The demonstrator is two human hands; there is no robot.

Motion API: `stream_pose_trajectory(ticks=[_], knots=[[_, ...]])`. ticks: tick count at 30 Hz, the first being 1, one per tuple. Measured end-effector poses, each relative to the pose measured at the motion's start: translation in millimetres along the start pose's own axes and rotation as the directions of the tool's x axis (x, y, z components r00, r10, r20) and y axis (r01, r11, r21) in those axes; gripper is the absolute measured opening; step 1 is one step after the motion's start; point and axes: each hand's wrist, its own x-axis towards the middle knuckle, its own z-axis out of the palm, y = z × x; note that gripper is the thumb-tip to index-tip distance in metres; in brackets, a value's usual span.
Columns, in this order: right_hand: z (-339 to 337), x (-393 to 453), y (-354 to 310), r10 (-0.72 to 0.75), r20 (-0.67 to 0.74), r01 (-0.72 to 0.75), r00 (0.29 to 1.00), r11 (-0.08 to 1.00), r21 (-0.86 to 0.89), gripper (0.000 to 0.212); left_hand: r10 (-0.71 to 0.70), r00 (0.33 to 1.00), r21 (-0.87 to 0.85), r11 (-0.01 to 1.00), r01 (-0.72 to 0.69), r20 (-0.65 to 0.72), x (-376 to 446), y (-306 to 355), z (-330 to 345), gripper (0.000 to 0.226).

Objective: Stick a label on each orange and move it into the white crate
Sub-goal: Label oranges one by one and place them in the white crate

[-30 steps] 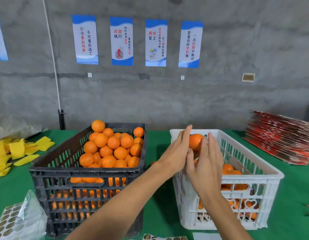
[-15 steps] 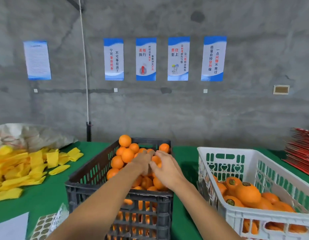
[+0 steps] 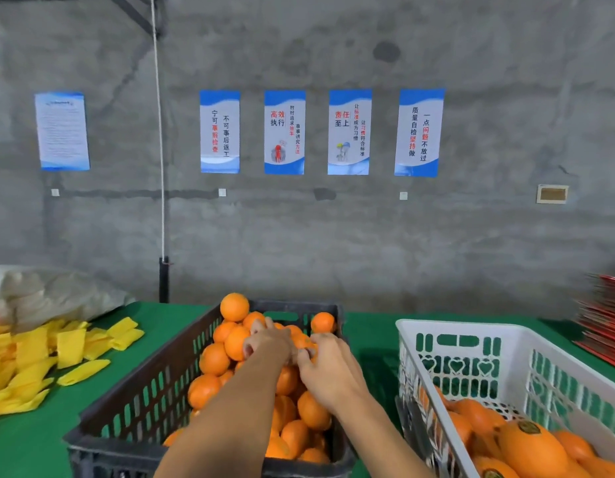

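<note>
Both the left hand [image 3: 269, 343] and the right hand [image 3: 328, 365] reach into the dark slatted plastic crate [image 3: 133, 408], fingers curled over one orange [image 3: 300, 340] atop the pile; which hand actually grips it cannot be told. The white perforated plastic crate [image 3: 464, 360], holding labelled oranges [image 3: 531, 446], stands beside it toward the green table's [image 3: 33, 443] right edge.

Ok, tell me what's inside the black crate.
The black crate is heaped with oranges. The left hand and right hand cover the oranges beneath them, and the crate's bottom is hidden.

Green table [image 3: 368, 336]: black crate [image 3: 133, 408], white crate [image 3: 471, 331], yellow sleeves [image 3: 71, 346], red stack [image 3: 606, 322].
</note>
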Motion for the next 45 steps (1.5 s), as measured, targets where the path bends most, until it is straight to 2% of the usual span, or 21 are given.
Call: stream_pose_trajectory(ticks=[2,5,10,14,16,19,21,23,25,28,32,35,38,40,43,45], knots=[[-1.3,-0.4,-1.1,0.01,-0.008,-0.009,1.0,1.0,0.008,0.038,0.0,1.0,0.005,1.0,0.0,0.018,11.4,0.5,5.0,0.073],[-2.2,-2.6,-2.9,0.011,-0.017,-0.011,1.0,1.0,-0.007,0.04,0.107,0.993,0.043,0.993,-0.109,0.056,13.7,-7.2,5.4,0.078],[-8.4,-6.8,-6.1,0.044,-0.05,-0.042,0.998,0.999,0.025,0.031,0.23,0.972,-0.036,0.973,-0.228,0.055,-7.9,-18.4,-5.0,0.061],[-14.5,-13.4,-8.1,0.084,-0.107,-0.079,0.991,0.995,0.052,0.039,0.335,0.931,-0.073,0.942,-0.328,0.141,-50.7,-19.3,-0.2,0.073],[-17.2,-19.9,-8.1,0.076,-0.136,-0.071,0.988,0.997,0.043,0.039,0.364,0.922,-0.112,0.93,-0.35,0.136,-75.4,-20.4,-2.5,0.057],[-22.6,-39.5,-5.3,0.068,-0.149,-0.046,0.987,0.989,0.142,0.041,0.351,0.936,-0.329,0.881,-0.341,-0.029,-109.7,-25.0,-12.4,0.027],[-28.7,-57.7,-5.2,0.086,-0.154,-0.042,0.984,0.963,0.266,0.044,0.311,0.934,-0.507,0.785,-0.356,-0.174,-130.2,-28.0,-12.1,0.021],[-34.4,-76.3,-4.1,0.095,-0.198,-0.016,0.976,0.93,0.368,0.045,0.305,0.898,-0.567,0.698,-0.437,-0.317,-153.1,-24.5,-6.4,0.023],[-41.3,-95.3,-3.3,0.091,-0.28,0.055,0.956,0.878,0.475,0.043,0.275,0.833,-0.544,0.652,-0.528,-0.479,-179.6,-17.5,5.4,0.034],[-53.5,-129.8,2.8,0.087,-0.43,0.191,0.899,0.804,0.563,0.044,0.22,0.698,-0.498,0.559,-0.663,-0.682,-217.6,-0.3,28.7,0.049],[-67.9,-174.4,24.0,0.052,-0.547,0.297,0.836,0.794,0.53,0.049,0.206,0.556,-0.456,0.384,-0.803,-0.805,-257.6,29.4,64.6,0.058],[-71.2,-201.4,46.8,0.025,-0.531,0.298,0.847,0.805,0.513,0.048,0.165,0.492,-0.44,0.274,-0.855,-0.855,-277.4,42.1,97.8,0.063],[-60.0,-221.7,76.4,-0.03,-0.466,0.267,0.884,0.851,0.453,0.055,0.161,0.519,-0.481,0.223,-0.848,-0.84,-287.0,45.7,138.8,0.072],[-45.2,-233.9,96.5,-0.031,-0.367,0.204,0.93,0.873,0.444,0.056,0.204,0.611,-0.57,0.23,-0.789,-0.765,-288.3,44.4,167.0,0.074],[-13.8,-250.0,129.8,0.011,-0.152,0.05,0.988,0.918,0.393,0.057,0.315,0.775,-0.74,0.251,-0.625,-0.548,-280.9,38.2,217.1,0.068],[8.0,-261.0,150.2,0.043,-0.022,-0.031,0.999,0.927,0.374,0.054,0.374,0.833,-0.818,0.256,-0.514,-0.407,-274.8,33.9,247.5,0.066]])
